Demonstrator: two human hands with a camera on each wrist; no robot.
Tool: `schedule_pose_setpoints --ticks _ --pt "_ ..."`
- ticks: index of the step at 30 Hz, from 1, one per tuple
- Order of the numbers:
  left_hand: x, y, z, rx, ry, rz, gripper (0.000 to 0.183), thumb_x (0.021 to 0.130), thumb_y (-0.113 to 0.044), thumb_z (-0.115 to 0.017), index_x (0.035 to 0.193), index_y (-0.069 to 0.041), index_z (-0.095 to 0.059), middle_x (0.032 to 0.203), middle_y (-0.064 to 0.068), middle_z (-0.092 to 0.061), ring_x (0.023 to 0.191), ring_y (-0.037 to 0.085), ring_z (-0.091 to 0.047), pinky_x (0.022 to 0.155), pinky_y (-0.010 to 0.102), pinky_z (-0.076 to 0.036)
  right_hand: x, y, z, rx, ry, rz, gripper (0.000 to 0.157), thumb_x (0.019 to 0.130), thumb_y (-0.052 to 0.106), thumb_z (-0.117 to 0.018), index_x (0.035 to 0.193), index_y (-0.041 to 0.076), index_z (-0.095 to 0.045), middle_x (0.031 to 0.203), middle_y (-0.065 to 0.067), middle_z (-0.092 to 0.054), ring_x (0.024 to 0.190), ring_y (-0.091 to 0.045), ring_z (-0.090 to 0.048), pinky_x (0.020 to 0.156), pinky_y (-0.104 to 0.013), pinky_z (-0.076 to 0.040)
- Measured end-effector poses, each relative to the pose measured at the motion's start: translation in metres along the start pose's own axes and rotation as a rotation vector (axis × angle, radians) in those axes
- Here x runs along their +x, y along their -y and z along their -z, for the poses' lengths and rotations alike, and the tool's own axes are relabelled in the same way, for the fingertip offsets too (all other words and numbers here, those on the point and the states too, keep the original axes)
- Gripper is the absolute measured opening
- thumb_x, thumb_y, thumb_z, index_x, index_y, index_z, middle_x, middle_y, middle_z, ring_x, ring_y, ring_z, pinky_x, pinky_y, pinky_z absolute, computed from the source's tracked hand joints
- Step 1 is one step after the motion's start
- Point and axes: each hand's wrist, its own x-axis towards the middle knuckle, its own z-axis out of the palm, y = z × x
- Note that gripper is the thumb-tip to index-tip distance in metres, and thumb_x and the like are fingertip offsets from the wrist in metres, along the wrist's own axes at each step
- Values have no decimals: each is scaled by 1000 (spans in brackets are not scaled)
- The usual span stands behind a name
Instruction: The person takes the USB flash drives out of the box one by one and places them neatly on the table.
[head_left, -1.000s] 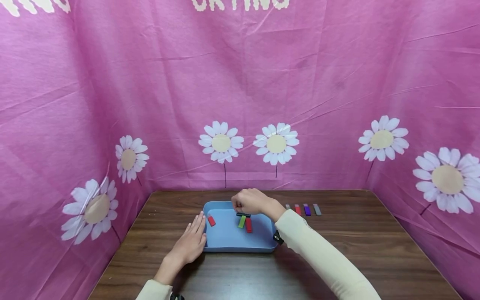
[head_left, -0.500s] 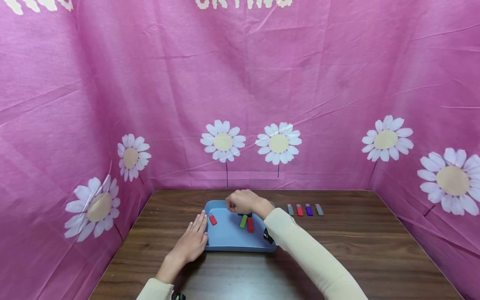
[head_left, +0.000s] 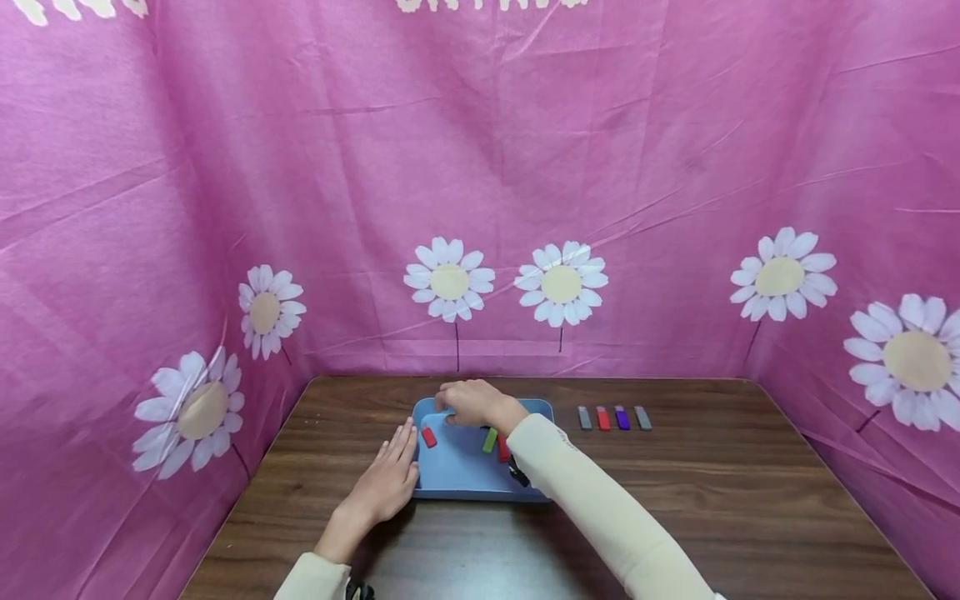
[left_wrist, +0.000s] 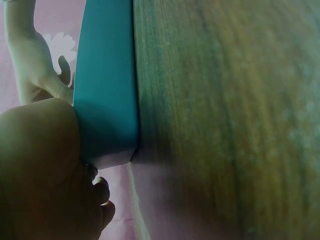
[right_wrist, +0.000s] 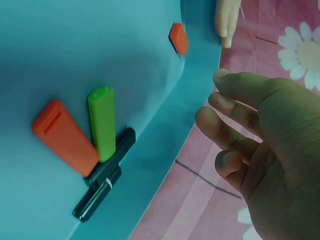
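My left hand (head_left: pixel 384 482) lies flat with straight fingers along the left rim of a shallow blue tray (head_left: pixel 459 482). In the left wrist view it touches the tray's outer wall (left_wrist: pixel 107 75). My right hand (right_wrist: pixel 270 130) hovers over the tray's back left part, fingers loosely bent and holding nothing. Below it, a small red plastic stick (head_left: pixel 428 437) lies near the tray's left wall. Towards the right, a green stick (right_wrist: pixel 102 125), a larger red one (right_wrist: pixel 67 137) and black pieces (right_wrist: pixel 107 162) lie together by the back wall.
Right of the tray, several small sticks with pale ends stand in a row on the wooden table (head_left: pixel 712 492): grey (head_left: pixel 585 418), red (head_left: pixel 603 419), purple (head_left: pixel 622 418) and another grey. A pink cloth (head_left: pixel 480 167) with printed daisies surrounds the table.
My right hand has moved left across the back of the tray, away from the black pieces, and its fingers have loosened. The left hand stays at the rim.
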Motion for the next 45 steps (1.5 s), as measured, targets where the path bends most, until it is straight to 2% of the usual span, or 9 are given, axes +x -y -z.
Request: schedule_pose_setpoints --ticks 10,14,19,22,26,30,38,41,45 --pt "0 1 0 -19 -13 -22 59 111 -16 -43 161 13 -32 174 28 -24 161 48 -26 129 66 -26 14 19 -14 -79 62 -18 39 100 33 -76 137 24 -73 149 2 -64 122 -13 -71 108 -34 -58" --pt "0 1 0 -7 2 -14 59 111 -17 -43 162 12 -31 175 27 -22 162 46 -25 130 64 -26 15 26 -18 -110 100 -23 39 101 34 -74 139 25 -71 150 4 -62 121 -12 -70 107 -35 -58" --pt "0 -1 1 2 17 -3 58 112 -15 -43 162 11 -31 176 24 -22 163 43 -24 131 62 -25 13 28 -24 -161 145 -14 36 101 38 -73 136 30 -73 153 7 -61 136 -12 -63 115 -37 -53" --pt "0 -2 1 3 17 2 58 112 -15 -44 162 10 -31 176 24 -23 163 42 -24 131 62 -25 11 26 -26 -146 147 -20 29 100 37 -75 128 30 -76 148 8 -64 131 -11 -65 114 -37 -53" --pt "0 -1 1 3 17 8 58 111 -15 -44 162 11 -31 176 24 -23 163 43 -24 131 61 -26 8 21 -26 -121 144 -37 25 99 36 -76 124 30 -77 135 9 -68 112 -8 -67 106 -33 -57" --pt "0 -1 1 4 20 10 59 111 -15 -44 162 11 -31 176 24 -22 163 43 -24 131 61 -25 8 18 -26 -139 139 -49 30 98 37 -78 127 28 -75 129 7 -67 101 -8 -64 99 -31 -59" --pt "1 1 -1 9 26 10 59 111 -16 -42 163 10 -29 176 24 -21 163 43 -23 131 61 -25 10 21 -32 -224 148 -51 57 99 45 -75 151 27 -59 151 6 -60 122 -10 -68 110 -33 -57" --pt "1 1 -1 9 10 -4 59 111 -16 -43 162 11 -31 175 25 -22 163 44 -24 130 63 -26 10 22 -32 -238 166 -40 59 100 44 -74 153 27 -57 150 7 -60 127 -11 -67 112 -36 -56" --pt "0 1 0 4 -7 -15 59 110 -15 -44 161 12 -33 174 26 -24 161 46 -26 129 65 -28 11 21 -32 -223 178 -47 52 100 43 -74 148 28 -61 141 8 -64 118 -9 -68 111 -36 -56"
